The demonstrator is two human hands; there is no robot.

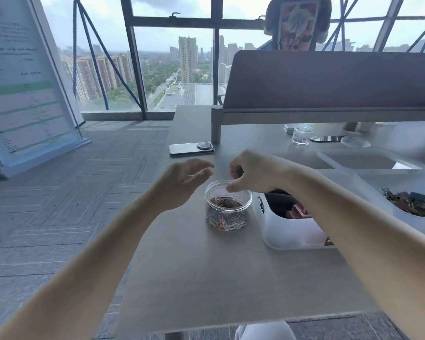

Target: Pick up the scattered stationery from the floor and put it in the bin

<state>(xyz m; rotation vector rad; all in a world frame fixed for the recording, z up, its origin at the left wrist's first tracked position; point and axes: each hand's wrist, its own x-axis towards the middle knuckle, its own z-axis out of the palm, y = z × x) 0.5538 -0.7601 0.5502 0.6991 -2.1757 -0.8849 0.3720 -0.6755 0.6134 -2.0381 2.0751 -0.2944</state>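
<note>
A clear round jar (228,207) stands on the grey desk (206,278), partly filled with coloured paper clips (227,220). My right hand (252,174) hovers over the jar's far rim with fingers curled and pinched; whether anything is between them I cannot tell. To the left of the jar and a little above the desk, my left hand (182,184) is cupped palm-up with fingers loosely apart. Nothing is clearly visible in the palm.
A white bin (287,231) with dark and red items sits right of the jar. Another white tray (412,204) of binder clips lies far right. A phone (190,147), a small clear jar (301,134), a lid and a grey divider stand behind. A person sits across.
</note>
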